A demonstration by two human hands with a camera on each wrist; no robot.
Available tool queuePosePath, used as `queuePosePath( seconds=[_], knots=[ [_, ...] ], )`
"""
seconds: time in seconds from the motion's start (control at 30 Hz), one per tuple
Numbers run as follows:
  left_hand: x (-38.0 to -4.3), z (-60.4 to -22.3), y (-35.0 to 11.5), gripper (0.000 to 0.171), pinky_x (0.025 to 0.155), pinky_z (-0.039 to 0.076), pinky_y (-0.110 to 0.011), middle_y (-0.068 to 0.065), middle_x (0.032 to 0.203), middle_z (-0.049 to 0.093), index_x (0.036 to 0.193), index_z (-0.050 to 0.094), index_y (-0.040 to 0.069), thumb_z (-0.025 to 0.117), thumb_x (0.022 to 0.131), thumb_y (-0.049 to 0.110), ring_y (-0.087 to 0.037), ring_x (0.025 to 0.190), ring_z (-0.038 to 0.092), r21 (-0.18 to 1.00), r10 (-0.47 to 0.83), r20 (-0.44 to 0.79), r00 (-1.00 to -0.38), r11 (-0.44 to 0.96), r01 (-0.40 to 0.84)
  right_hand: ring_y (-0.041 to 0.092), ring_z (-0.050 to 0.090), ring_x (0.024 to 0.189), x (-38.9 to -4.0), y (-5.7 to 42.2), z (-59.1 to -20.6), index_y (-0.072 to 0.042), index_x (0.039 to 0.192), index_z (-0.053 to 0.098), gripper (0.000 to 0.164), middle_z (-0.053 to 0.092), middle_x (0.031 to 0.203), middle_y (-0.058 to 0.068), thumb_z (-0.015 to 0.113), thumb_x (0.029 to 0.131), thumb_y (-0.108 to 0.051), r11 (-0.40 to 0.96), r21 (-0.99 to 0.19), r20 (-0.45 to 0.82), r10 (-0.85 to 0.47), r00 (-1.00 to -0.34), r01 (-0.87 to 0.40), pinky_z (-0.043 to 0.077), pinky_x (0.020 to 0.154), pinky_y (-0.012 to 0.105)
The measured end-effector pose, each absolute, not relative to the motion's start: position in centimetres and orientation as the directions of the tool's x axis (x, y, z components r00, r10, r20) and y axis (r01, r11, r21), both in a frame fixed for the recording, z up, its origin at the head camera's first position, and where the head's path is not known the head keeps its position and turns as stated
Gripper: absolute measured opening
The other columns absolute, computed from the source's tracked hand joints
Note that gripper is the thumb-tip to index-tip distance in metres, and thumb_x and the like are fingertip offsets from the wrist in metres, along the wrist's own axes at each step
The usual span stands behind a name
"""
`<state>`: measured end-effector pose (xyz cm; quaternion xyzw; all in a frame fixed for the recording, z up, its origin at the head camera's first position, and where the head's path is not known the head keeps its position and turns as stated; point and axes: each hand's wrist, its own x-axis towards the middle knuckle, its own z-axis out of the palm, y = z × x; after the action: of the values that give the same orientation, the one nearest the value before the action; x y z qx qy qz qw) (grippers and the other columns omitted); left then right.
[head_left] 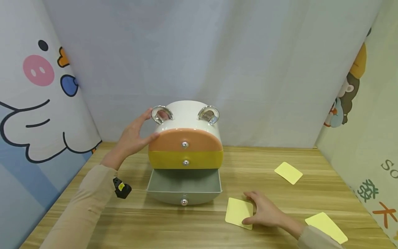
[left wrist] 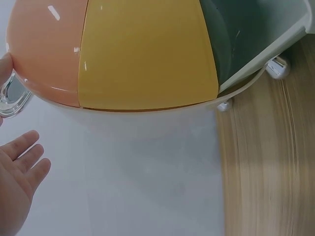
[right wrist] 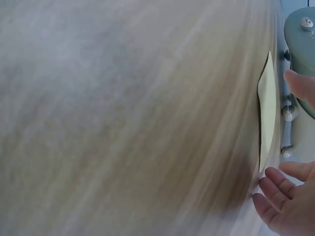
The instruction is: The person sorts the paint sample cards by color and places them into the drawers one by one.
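Observation:
A small drawer cabinet point(head_left: 186, 117) with a white rounded top and silver ear-like loops stands on the table. Its orange drawer point(head_left: 168, 140) and yellow drawer point(left wrist: 147, 56) are closed, while the grey-green bottom drawer point(head_left: 184, 197) is pulled out, with nothing seen inside. At the cabinet's upper left is my left hand point(head_left: 132, 136), its thumb touching the orange front's edge and its other fingers extended near the left loop. My right hand point(head_left: 267, 211) is spread at the right edge of a pale yellow card point(head_left: 237, 211), its thumb over the lower right corner.
Two more yellow cards lie on the wooden table point(head_left: 124, 228): one card point(head_left: 288, 173) farther back, another card point(head_left: 326, 226) beside my right sleeve. A black wrist device point(head_left: 122, 188) shows by my left sleeve. A pale curtain point(head_left: 264, 69) hangs behind, with printed panels at both sides.

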<state>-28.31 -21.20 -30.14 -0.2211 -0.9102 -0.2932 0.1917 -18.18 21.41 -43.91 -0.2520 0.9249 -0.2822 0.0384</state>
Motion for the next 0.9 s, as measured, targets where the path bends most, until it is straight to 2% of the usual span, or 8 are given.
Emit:
queuePosePath(
  seconds=[0.2, 0.4, 0.6, 0.73, 0.83, 0.9],
  knots=[
    [-28.3, -30.1, -21.2, 0.079, 0.101, 0.024, -0.059, -0.020, 0.137, 0.039, 0.146, 0.019, 0.014, 0.062, 0.084, 0.038, -0.038, 0.127, 0.032, 0.450, 0.291, 0.480, -0.828, 0.729, 0.517, 0.021, 0.046, 0.094, -17.7, 21.4, -44.3, 0.013, 0.119, 0.049, 0.096, 0.050, 0.106, 0.011, 0.080, 0.055, -0.051, 0.756, -0.458, 0.069, -0.494, -0.866, -0.468, 0.046, 0.077, 0.039],
    [-28.2, -30.0, -21.2, 0.079, 0.101, 0.024, -0.059, -0.020, 0.137, 0.039, 0.146, 0.019, 0.012, 0.062, 0.084, 0.038, -0.038, 0.128, 0.032, 0.453, 0.291, 0.479, -0.828, 0.727, 0.517, 0.018, 0.044, 0.093, -17.7, 21.4, -44.7, 0.009, 0.112, 0.055, 0.083, 0.049, 0.104, 0.009, 0.083, 0.053, -0.043, 0.758, -0.440, 0.082, -0.500, -0.862, -0.481, 0.046, 0.076, 0.036],
    [-28.2, -30.0, -21.1, 0.080, 0.101, 0.024, -0.059, -0.019, 0.138, 0.038, 0.147, 0.017, 0.016, 0.061, 0.084, 0.039, -0.037, 0.128, 0.031, 0.453, 0.291, 0.477, -0.829, 0.727, 0.516, 0.017, 0.044, 0.088, -18.1, 21.4, -44.4, 0.004, 0.106, 0.054, 0.075, 0.049, 0.098, 0.006, 0.085, 0.053, -0.038, 0.743, -0.466, 0.097, -0.498, -0.862, -0.481, 0.044, 0.073, 0.032],
    [-28.3, -30.0, -21.0, 0.080, 0.101, 0.024, -0.059, -0.020, 0.138, 0.038, 0.147, 0.017, 0.016, 0.061, 0.084, 0.040, -0.038, 0.128, 0.031, 0.451, 0.294, 0.478, -0.827, 0.726, 0.519, 0.018, 0.045, 0.084, -18.5, 21.5, -44.3, 0.010, 0.107, 0.051, 0.061, 0.051, 0.097, 0.011, 0.081, 0.063, -0.020, 0.687, -0.635, 0.029, -0.435, -0.900, -0.352, 0.044, 0.069, 0.026],
    [-28.3, -30.0, -21.1, 0.080, 0.101, 0.024, -0.059, -0.020, 0.138, 0.038, 0.147, 0.017, 0.016, 0.061, 0.084, 0.040, -0.038, 0.128, 0.031, 0.449, 0.292, 0.474, -0.831, 0.732, 0.513, 0.019, 0.046, 0.080, -18.8, 21.6, -44.3, 0.014, 0.105, 0.051, 0.041, 0.052, 0.096, 0.014, 0.070, 0.072, -0.002, 0.601, -0.772, -0.041, -0.369, -0.929, -0.204, 0.044, 0.065, 0.021],
    [-28.3, -30.1, -21.1, 0.080, 0.101, 0.024, -0.059, -0.020, 0.138, 0.038, 0.147, 0.017, 0.016, 0.061, 0.084, 0.039, -0.038, 0.128, 0.031, 0.447, 0.289, 0.473, -0.832, 0.735, 0.509, 0.019, 0.047, 0.077, -19.1, 21.7, -44.3, 0.014, 0.102, 0.052, 0.031, 0.052, 0.092, 0.014, 0.062, 0.075, 0.004, 0.550, -0.828, -0.091, -0.327, -0.941, -0.111, 0.045, 0.062, 0.020]
  ],
)
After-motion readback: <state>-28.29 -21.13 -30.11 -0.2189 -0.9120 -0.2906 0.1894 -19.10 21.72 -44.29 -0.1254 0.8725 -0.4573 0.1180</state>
